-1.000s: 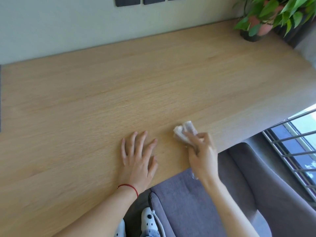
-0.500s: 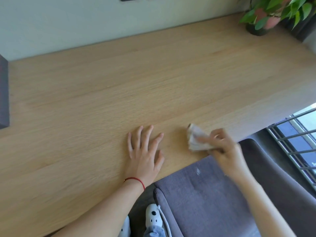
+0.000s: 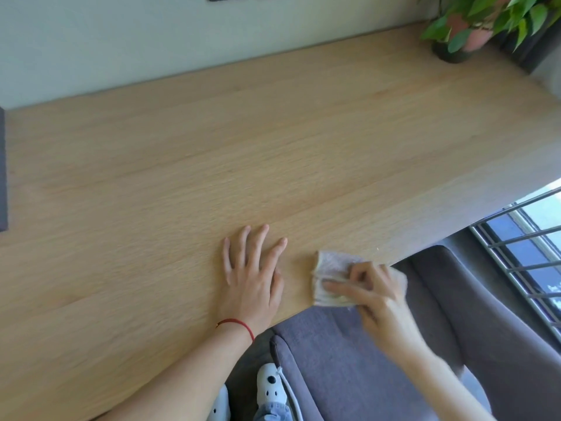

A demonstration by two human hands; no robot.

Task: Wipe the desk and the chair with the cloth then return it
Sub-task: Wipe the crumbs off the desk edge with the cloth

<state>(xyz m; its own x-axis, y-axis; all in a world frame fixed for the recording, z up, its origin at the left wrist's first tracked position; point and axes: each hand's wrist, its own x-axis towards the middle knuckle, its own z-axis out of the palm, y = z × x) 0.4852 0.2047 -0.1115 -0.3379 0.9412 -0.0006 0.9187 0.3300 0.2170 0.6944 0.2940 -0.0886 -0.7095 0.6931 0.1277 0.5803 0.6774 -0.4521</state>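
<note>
A wide light-wood desk (image 3: 273, 153) fills most of the view. My left hand (image 3: 252, 278) lies flat on it near the front edge, fingers spread, a red string at the wrist. My right hand (image 3: 373, 296) presses a folded pale cloth (image 3: 329, 268) against the desk's front edge, fingers closed over it. Part of the cloth hangs past the edge. Below the edge stands a grey upholstered chair (image 3: 364, 375), its seat and armrest under my right arm.
A potted plant (image 3: 473, 22) with green leaves stands at the desk's far right corner. A dark flat object (image 3: 2, 171) lies at the left edge. A barred window (image 3: 528, 247) is at the right. My white shoes (image 3: 270, 387) show below the desk.
My right hand has slid the cloth rightward and back along the desk's front edge, and the cloth now lies flatter. The left hand stayed planted.
</note>
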